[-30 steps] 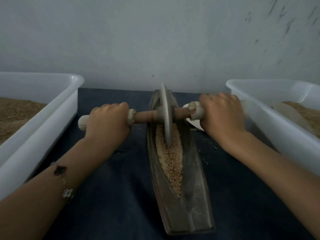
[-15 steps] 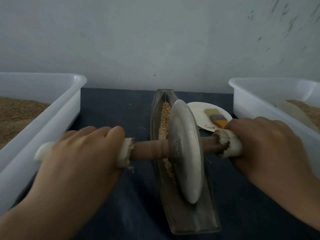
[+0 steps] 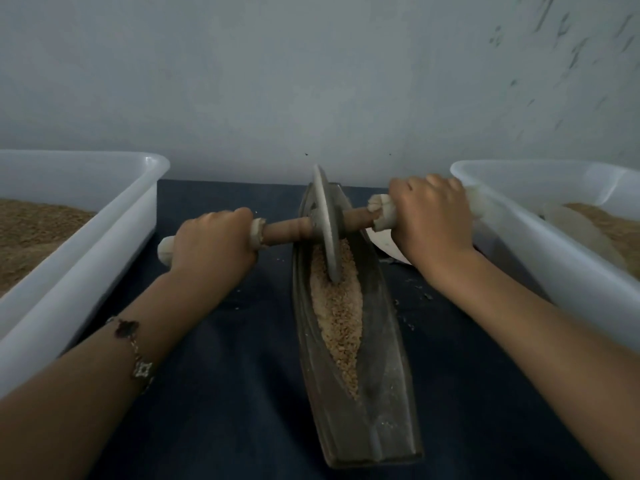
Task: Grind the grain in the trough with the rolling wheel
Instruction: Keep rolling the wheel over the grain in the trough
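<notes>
Rolled back to the trough's [image 3: 349, 393] far end, wheel [image 3: 325, 223] upright, axle crosswise, gripped by left hand [image 3: 211, 247] and right hand [image 3: 433, 220].

wall [image 3: 311, 81]: pale grey, scuffed upper right | table [image 3: 214, 410]: dark blue | light: dim

Dim, flat, bluish light, soft shadows, slight softness throughout, wide-angle bowing toward the edges
</notes>
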Tool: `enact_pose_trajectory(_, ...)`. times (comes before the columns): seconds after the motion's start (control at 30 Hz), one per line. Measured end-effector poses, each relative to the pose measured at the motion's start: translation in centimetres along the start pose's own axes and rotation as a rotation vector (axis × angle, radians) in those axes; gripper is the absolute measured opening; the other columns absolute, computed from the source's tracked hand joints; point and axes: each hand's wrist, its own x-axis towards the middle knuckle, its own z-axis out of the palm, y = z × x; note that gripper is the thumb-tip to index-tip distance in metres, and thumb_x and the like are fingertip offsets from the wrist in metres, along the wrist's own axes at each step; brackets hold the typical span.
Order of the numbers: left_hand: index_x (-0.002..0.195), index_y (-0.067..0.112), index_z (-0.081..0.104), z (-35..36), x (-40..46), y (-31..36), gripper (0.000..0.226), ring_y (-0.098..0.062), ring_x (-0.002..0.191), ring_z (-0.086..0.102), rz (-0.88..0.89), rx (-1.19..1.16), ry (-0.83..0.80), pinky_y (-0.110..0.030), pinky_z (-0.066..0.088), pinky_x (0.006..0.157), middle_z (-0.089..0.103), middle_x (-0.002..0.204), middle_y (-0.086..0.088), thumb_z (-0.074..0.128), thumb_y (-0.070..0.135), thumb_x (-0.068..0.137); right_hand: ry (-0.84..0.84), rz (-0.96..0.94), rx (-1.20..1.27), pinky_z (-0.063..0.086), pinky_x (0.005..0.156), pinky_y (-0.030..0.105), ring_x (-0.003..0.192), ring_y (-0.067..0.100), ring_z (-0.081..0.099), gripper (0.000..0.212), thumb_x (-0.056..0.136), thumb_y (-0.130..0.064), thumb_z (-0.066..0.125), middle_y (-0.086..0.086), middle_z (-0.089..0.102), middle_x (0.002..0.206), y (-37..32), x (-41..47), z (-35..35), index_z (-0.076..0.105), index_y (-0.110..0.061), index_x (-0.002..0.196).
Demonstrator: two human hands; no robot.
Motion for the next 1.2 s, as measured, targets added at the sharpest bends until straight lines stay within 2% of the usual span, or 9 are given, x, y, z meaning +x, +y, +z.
enact_pose_trajectory(0.2, 0.060, 0.023, 0.028, -4.8, -4.5, 0.7, 0.036, -0.015, 0.054, 0.040, 0.212, 0.120, 0.041, -0.029, 0.029, 0.058, 0.039, 0.057, 0.009, 0.062, 0.022, 0.071, -0.076, -0.007, 0.146, 0.026, 0.062, 0.032, 0.063, 0.030, 0.051, 0.027, 0.059, -0.003, 0.078, 0.008, 0.057, 0.068, 1.0, -6.4, -4.0, 0.060, -0.009, 0.078)
enact_pose_trajectory(0.27, 0.062, 0.020, 0.035, -6.7, -7.1, 0.7, 0.028, -0.025, 0.049, 0.045, 0.312, 0.055, 0.159, -0.032, 0.032, 0.054, 0.044, 0.054, 0.000, 0.063, 0.015, 0.061, -0.100, -0.036, 0.175, 0.025, 0.061, 0.030, 0.058, 0.027, 0.046, 0.030, 0.055, -0.005, 0.078, 0.001, 0.051, 0.065, 1.7, -8.5, -5.6, 0.059, -0.013, 0.076)
enact_pose_trajectory(0.4, 0.066, 0.022, 0.035, -7.8, -9.4, -0.7, 0.012, -0.027, 0.049, 0.044, 0.450, -0.034, 0.218, -0.043, 0.041, 0.051, 0.041, 0.056, -0.004, 0.045, 0.018, 0.073, -0.086, -0.105, 0.187, 0.032, 0.055, 0.032, 0.054, 0.019, 0.036, 0.018, 0.059, -0.012, 0.066, -0.006, 0.036, 0.060, 2.8, -10.5, -7.8, 0.053, -0.020, 0.069)
enact_pose_trajectory(0.5, 0.063, 0.020, 0.037, -7.2, -9.2, -0.6, 0.019, -0.024, 0.047, 0.042, 0.393, -0.046, 0.168, -0.039, 0.039, 0.049, 0.039, 0.054, -0.001, 0.055, 0.019, 0.068, 0.003, -0.153, 0.198, 0.026, 0.057, 0.033, 0.057, 0.019, 0.030, 0.018, 0.061, -0.004, 0.063, -0.006, 0.029, 0.063, 2.6, -10.1, -7.7, 0.051, -0.016, 0.068)
enact_pose_trajectory(0.63, 0.060, 0.015, 0.042, -5.5, -7.1, 0.3, 0.030, -0.024, 0.045, 0.044, 0.275, -0.053, 0.137, -0.032, 0.035, 0.051, 0.044, 0.051, -0.003, 0.070, 0.007, 0.054, -0.035, -0.066, 0.172, 0.024, 0.058, 0.032, 0.058, 0.030, 0.048, 0.025, 0.055, -0.002, 0.074, 0.007, 0.052, 0.063, 1.7, -7.8, -4.7, 0.061, -0.008, 0.076)
enact_pose_trajectory(0.77, 0.064, 0.016, 0.036, -2.9, -2.6, 0.9, 0.039, -0.028, 0.051, 0.047, 0.187, 0.044, 0.152, -0.034, 0.030, 0.056, 0.050, 0.055, -0.010, 0.073, 0.003, 0.063, -0.137, 0.027, 0.139, 0.019, 0.061, 0.033, 0.063, 0.024, 0.038, 0.021, 0.073, -0.008, 0.068, 0.011, 0.058, 0.073, 1.1, -4.1, -1.0, 0.048, -0.015, 0.076)
enact_pose_trajectory(0.9, 0.071, 0.015, 0.037, -1.4, 1.0, 1.0, 0.025, -0.032, 0.069, 0.052, 0.101, 0.130, 0.125, -0.035, 0.026, 0.064, 0.060, 0.075, -0.012, 0.060, 0.012, 0.080, -0.102, 0.102, 0.120, 0.016, 0.062, 0.035, 0.068, 0.023, 0.030, 0.026, 0.077, 0.000, 0.054, 0.013, 0.059, 0.080, 0.9, -1.8, 1.2, 0.035, -0.018, 0.078)
enact_pose_trajectory(1.07, 0.071, 0.016, 0.036, -2.7, -0.4, 1.2, 0.026, -0.020, 0.063, 0.032, 0.117, 0.132, 0.109, -0.034, 0.025, 0.064, 0.051, 0.068, -0.005, 0.062, 0.016, 0.077, -0.119, 0.070, 0.149, 0.017, 0.062, 0.034, 0.067, 0.023, 0.033, 0.024, 0.078, -0.007, 0.059, 0.012, 0.059, 0.079, 1.0, -3.1, 0.1, 0.038, -0.017, 0.078)
enact_pose_trajectory(1.2, 0.061, 0.018, 0.037, -5.9, -4.4, 1.2, 0.035, -0.017, 0.048, 0.032, 0.287, 0.123, 0.159, -0.022, 0.016, 0.051, 0.043, 0.052, 0.000, 0.071, 0.013, 0.058, -0.124, -0.025, 0.129, 0.023, 0.055, 0.028, 0.053, 0.031, 0.053, 0.023, 0.060, -0.011, 0.077, 0.007, 0.059, 0.063, 2.2, -6.6, -3.4, 0.060, -0.011, 0.076)
